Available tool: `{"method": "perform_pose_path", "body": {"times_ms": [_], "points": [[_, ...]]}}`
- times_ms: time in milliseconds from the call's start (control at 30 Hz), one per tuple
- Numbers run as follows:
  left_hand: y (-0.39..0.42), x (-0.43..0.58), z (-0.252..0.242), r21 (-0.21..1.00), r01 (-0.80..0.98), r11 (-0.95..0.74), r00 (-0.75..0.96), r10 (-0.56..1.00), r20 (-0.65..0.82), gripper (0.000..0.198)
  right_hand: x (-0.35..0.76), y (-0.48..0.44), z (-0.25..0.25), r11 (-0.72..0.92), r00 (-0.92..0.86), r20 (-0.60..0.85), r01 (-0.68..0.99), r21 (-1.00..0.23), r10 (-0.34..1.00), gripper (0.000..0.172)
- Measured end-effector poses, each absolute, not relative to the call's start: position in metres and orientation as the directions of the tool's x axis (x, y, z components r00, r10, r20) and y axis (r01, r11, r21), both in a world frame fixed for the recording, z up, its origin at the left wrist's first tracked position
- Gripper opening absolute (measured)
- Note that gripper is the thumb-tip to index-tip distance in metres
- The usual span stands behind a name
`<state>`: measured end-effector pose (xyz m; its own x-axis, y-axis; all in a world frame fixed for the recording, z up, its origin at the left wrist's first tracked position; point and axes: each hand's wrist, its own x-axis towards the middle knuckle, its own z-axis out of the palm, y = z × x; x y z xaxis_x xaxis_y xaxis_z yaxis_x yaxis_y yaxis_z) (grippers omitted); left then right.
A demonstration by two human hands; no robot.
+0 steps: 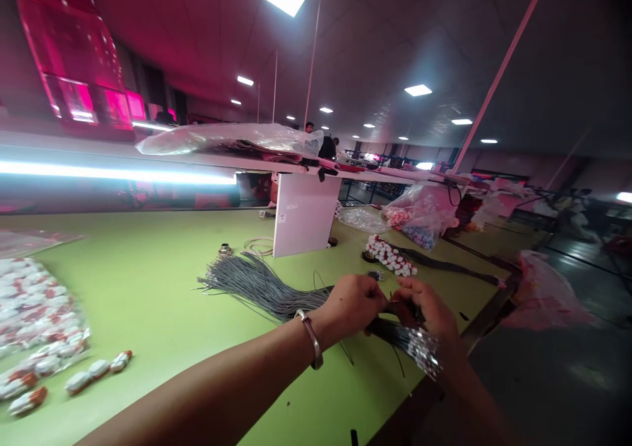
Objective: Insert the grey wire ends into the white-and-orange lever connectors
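A long bundle of thin grey wires (276, 293) lies across the green table, its loose ends fanned out at the left. Shiny metal terminals (425, 350) tip its near right end. My left hand (351, 306), with a silver bracelet on the wrist, is closed at the bundle, thumb and forefinger pinched together. Facing it, my right hand (429, 304) curls its fingers about the same stretch of wires. A thin dark strand shows between the fingertips; what it is I cannot make out. The fingers partly hide the bundle's middle.
White-and-orange connectors (34, 307) lie in a clear bag at left, with several loose ones beside it. Another connector cluster (391, 255) sits behind my hands. A white panel (307, 215) supports a shelf. Filled plastic bags (419, 215) stand farther right, near the table's edge.
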<state>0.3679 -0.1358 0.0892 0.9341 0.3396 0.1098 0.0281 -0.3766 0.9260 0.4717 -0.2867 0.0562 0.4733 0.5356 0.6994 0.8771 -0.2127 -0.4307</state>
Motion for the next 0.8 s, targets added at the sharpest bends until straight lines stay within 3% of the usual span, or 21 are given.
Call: {"method": "perform_pose_path", "body": {"times_ms": [133, 267, 433, 500, 567, 700, 800], "points": [[-0.139, 0.364, 0.085, 0.931, -0.012, -0.364, 0.948, 0.292, 0.127, 0.01, 0.48, -0.284, 0.055, -0.391, 0.528, 0.712, 0.842, -0.371, 0.463, 0.032], [-0.133, 0.349, 0.095, 0.92, -0.133, -0.368, 0.918, 0.303, 0.254, 0.02, 0.49, -0.284, 0.05, -0.479, 0.575, 0.727, 0.792, -0.378, 0.376, 0.033], [-0.125, 0.334, 0.111, 0.859, -0.245, -0.449, 0.836, 0.35, 0.422, 0.033, 0.463, -0.279, 0.038, -0.168, 0.423, 0.664, 0.895, -0.414, 0.617, 0.042], [-0.127, 0.332, 0.111, 0.832, -0.266, -0.487, 0.822, 0.336, 0.46, 0.028, 0.442, -0.266, 0.037, 0.058, 0.417, 0.583, 0.778, -0.625, 0.698, 0.039], [-0.128, 0.33, 0.109, 0.786, -0.261, -0.56, 0.786, 0.35, 0.51, 0.018, 0.422, -0.245, 0.042, 0.247, 0.452, 0.484, 0.487, -0.838, 0.749, 0.035], [-0.104, 0.314, 0.102, 0.735, -0.185, -0.652, 0.651, 0.479, 0.589, 0.017, 0.403, -0.198, 0.064, 0.363, 0.512, 0.486, 0.326, -0.873, 0.708, 0.024], [-0.065, 0.294, 0.096, 0.748, -0.135, -0.65, 0.556, 0.575, 0.6, 0.031, 0.408, -0.161, 0.092, 0.439, 0.633, 0.475, 0.227, -0.869, 0.612, 0.033]]}}
